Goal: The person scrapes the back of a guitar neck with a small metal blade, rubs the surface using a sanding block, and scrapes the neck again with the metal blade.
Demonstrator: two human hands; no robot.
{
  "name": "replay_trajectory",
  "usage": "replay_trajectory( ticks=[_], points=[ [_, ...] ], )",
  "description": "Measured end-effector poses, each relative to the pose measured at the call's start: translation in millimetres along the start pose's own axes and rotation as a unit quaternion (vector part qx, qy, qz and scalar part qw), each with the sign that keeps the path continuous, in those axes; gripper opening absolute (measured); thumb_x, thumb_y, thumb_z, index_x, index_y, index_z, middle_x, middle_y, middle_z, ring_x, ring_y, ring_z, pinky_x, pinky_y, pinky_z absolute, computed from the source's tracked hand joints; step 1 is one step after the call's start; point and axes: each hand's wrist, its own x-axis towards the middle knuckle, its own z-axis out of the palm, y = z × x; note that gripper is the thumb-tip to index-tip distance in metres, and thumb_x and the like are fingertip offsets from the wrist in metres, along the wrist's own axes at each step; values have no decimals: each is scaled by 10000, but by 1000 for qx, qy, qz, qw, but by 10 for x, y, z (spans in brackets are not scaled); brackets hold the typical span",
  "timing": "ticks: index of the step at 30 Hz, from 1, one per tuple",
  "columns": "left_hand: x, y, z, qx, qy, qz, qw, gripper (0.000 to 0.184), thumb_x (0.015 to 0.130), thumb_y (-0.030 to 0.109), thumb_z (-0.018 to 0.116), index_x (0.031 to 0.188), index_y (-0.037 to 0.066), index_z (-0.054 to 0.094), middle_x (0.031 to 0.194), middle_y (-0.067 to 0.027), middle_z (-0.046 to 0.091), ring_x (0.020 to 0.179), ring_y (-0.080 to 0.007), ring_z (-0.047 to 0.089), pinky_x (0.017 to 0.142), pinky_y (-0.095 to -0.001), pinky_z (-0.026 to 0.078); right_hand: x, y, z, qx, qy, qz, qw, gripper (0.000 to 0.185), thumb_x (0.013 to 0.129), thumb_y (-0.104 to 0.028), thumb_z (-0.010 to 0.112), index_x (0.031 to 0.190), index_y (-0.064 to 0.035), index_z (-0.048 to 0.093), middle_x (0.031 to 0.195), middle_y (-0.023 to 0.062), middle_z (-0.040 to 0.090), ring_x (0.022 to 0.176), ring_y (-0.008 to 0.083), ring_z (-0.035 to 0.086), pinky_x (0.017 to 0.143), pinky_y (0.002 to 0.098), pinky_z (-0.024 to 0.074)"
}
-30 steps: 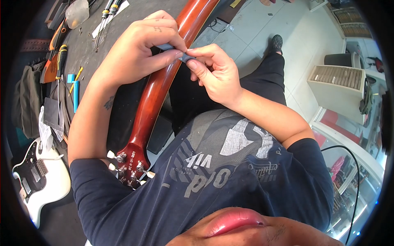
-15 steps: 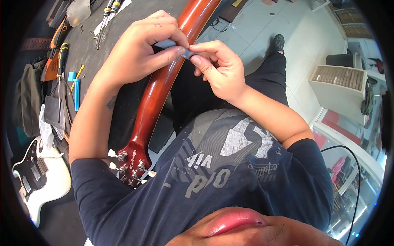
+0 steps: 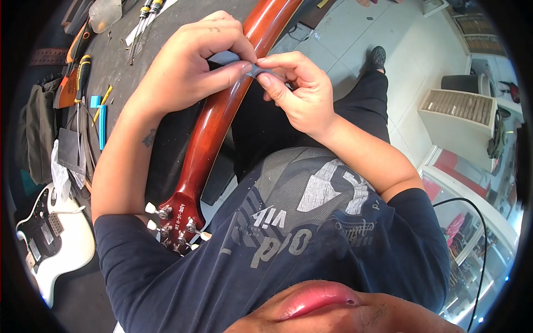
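Between both hands is a thin, bent grey-blue sheet, like sandpaper, above a glossy red-brown guitar neck. My left hand is closed, pinching it between thumb and fingers. Against the same sheet's near edge, my right hand presses its thumb and index finger, the other fingers curled. The neck slants down to a headstock with white-buttoned tuners, lying face down beside my left arm. Part of the sheet is hidden behind the left fingers.
On the dark bench at left lie screwdrivers, orange-handled tools, a blue plastic piece and dark cloth. A white guitar body rests lower left. At right stand a white cabinet and a glass case.
The right fingers have shifted slightly upward, and the sheet's end now bends between them. The left hand keeps its pinch, and the guitar neck stays in place.
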Motion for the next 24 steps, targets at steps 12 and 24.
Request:
replay_trajectory(
  ticks=[12, 24],
  points=[
    [8, 13, 4, 17, 3, 16, 1000, 179, 803, -42, 809, 967, 27, 783, 849, -58, 628, 915, -253, 599, 815, -377, 494, -47, 37, 49, 27, 6, 17, 999, 178, 1068, -66, 737, 1232, -31, 679, 950, 45, 775, 753, 81, 698, 677, 246, 578],
    [16, 13, -24, 13, -13, 7, 1000, 189, 794, -50, 803, 966, 27, 788, 857, -63, 641, 931, -270, 606, 827, -385, 506, -61, 48, 91, 39, 9, 7, 999, 159, 1080, -70, 720, 1227, -36, 671, 897, 34, 757, 732, 79, 697, 664, 244, 566]
  ],
)
